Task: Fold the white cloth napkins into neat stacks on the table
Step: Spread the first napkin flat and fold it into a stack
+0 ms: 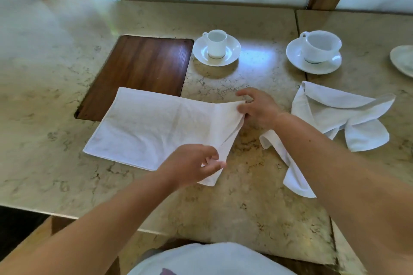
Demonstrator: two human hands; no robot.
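Left hand (192, 165) and right hand (257, 107) each pinch a corner of the flat napkin (152, 127).

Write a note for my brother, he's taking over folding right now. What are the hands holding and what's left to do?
Left hand pinches the near right corner of the flat napkin; right hand pinches its far right corner.
That napkin lies spread on the table, partly over the wooden inset.
A crumpled napkin waits to the right, near two cups on saucers.
No neat stack shows yet.
Left: finish this fold, then fold the crumpled one and stack.
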